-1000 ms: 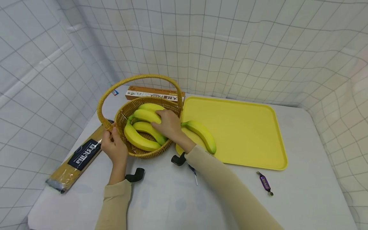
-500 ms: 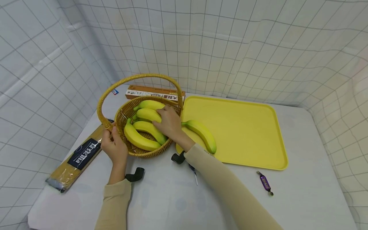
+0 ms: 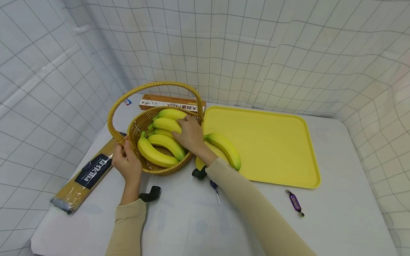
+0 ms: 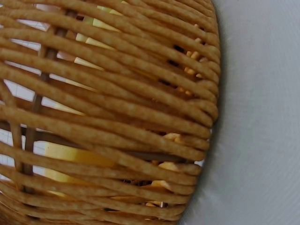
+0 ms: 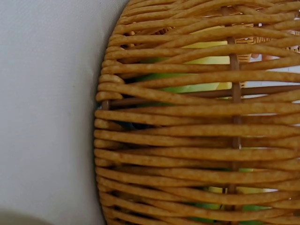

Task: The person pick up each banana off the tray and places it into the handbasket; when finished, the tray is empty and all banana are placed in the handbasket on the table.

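Note:
A yellow wicker basket (image 3: 164, 171) with a tall arched handle stands on the left part of the table and contains several bananas. My left hand (image 3: 128, 165) grips it at its left side, where the handle meets the rim. Over the basket's right rim, my right hand (image 3: 191, 137) reaches in and holds a banana (image 3: 166, 124) by its right end, with the thumb on the near side. Other bananas (image 3: 157, 156) lie below and in front of it. In both wrist views the woven wall (image 4: 117, 108) fills most of the picture and hides the fingers.
A yellow tray (image 3: 269, 145) lies to the right, with a banana (image 3: 225, 149) on its left end. Behind the basket is a pasta box (image 3: 173, 103); a pasta packet (image 3: 86, 177) is at left. A lollipop (image 3: 214, 188) and a purple-wrapped candy (image 3: 294, 203) lie in front.
My right hand has shifted slightly away from me and to the right with the banana. More of a banana beneath it now shows. The left hand has stayed on the basket.

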`<state>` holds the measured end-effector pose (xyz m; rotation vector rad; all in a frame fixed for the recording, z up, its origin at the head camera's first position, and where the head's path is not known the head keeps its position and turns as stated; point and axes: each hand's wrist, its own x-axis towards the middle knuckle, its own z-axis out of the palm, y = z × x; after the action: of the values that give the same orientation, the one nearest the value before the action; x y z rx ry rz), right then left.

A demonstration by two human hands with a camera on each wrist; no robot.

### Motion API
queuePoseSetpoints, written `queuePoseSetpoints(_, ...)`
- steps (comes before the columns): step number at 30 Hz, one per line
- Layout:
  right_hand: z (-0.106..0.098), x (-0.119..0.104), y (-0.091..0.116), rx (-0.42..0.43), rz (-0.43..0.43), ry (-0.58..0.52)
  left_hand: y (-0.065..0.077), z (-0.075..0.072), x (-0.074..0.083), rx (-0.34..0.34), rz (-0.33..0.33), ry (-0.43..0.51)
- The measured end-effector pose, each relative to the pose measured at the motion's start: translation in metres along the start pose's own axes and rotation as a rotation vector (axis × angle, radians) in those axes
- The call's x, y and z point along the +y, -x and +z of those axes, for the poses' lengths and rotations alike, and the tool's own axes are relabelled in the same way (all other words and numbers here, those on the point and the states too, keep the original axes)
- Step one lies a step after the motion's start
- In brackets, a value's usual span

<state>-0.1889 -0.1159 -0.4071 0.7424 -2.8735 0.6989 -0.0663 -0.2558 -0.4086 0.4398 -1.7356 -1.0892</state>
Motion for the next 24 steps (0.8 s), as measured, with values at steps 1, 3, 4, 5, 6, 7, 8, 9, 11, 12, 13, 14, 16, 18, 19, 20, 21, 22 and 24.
queuePoseSetpoints(1, 0.000, 0.000, 0.000, 0.000, 0.001, 0.000, 0.000, 0.000, 0.000, 0.001, -0.001, 0.002)
queuePoseSetpoints(3, 0.000, 0.001, 0.000, 0.005, 0.000, -0.011, 0.000, 0.000, 0.000, 0.003, -0.004, 0.003)
queuePoseSetpoints(4, 0.000, 0.001, 0.000, 0.009, 0.000, -0.026, 0.000, 0.001, 0.000, 0.002, -0.006, 0.003)
queuePoseSetpoints(5, 0.000, 0.002, 0.000, 0.018, -0.002, -0.044, 0.000, 0.001, 0.000, 0.002, -0.007, 0.003)
queuePoseSetpoints(6, 0.000, 0.003, 0.000, 0.026, -0.005, -0.066, 0.000, 0.001, 0.000, 0.002, -0.008, 0.004)
queuePoseSetpoints(7, -0.001, 0.003, 0.001, 0.034, -0.009, -0.091, 0.000, 0.001, 0.000, 0.001, -0.009, 0.004)
queuePoseSetpoints(8, -0.002, 0.004, 0.001, 0.041, -0.015, -0.120, 0.000, 0.001, 0.000, 0.001, -0.008, 0.004)
queuePoseSetpoints(9, -0.004, 0.005, 0.002, 0.044, -0.023, -0.147, 0.000, 0.001, 0.001, 0.001, -0.005, 0.003)
queuePoseSetpoints(11, -0.009, 0.006, 0.003, 0.035, -0.040, -0.195, 0.000, 0.001, 0.001, 0.003, -0.001, 0.003)
queuePoseSetpoints(12, -0.012, 0.006, 0.004, 0.024, -0.049, -0.214, -0.001, 0.001, 0.002, 0.004, 0.003, 0.002)
queuePoseSetpoints(13, -0.016, 0.006, 0.005, 0.013, -0.060, -0.233, -0.001, 0.001, 0.002, 0.005, 0.006, 0.002)
queuePoseSetpoints(14, -0.020, 0.006, 0.007, 0.001, -0.072, -0.249, -0.001, 0.001, 0.002, 0.005, 0.008, 0.000)
queuePoseSetpoints(16, -0.029, 0.006, 0.012, -0.014, -0.094, -0.290, -0.002, 0.001, 0.003, 0.002, 0.009, 0.000)
queuePoseSetpoints(18, -0.039, 0.008, 0.018, -0.017, -0.124, -0.335, -0.001, 0.001, 0.002, -0.001, 0.009, -0.001)
queuePoseSetpoints(19, -0.043, 0.010, 0.021, -0.016, -0.142, -0.359, -0.001, 0.001, 0.002, -0.002, 0.007, -0.001)
queuePoseSetpoints(20, -0.047, 0.012, 0.025, -0.015, -0.155, -0.380, -0.001, 0.001, 0.002, -0.002, 0.006, 0.001)
queuePoseSetpoints(21, -0.051, 0.015, 0.028, -0.017, -0.166, -0.409, 0.000, 0.001, 0.002, -0.002, 0.005, 0.002)
queuePoseSetpoints(22, -0.055, 0.018, 0.031, -0.018, -0.178, -0.428, 0.000, 0.001, 0.001, -0.002, 0.006, 0.003)
queuePoseSetpoints(24, -0.061, 0.027, 0.037, -0.016, -0.194, -0.460, 0.000, 0.001, 0.001, -0.001, 0.011, 0.010)
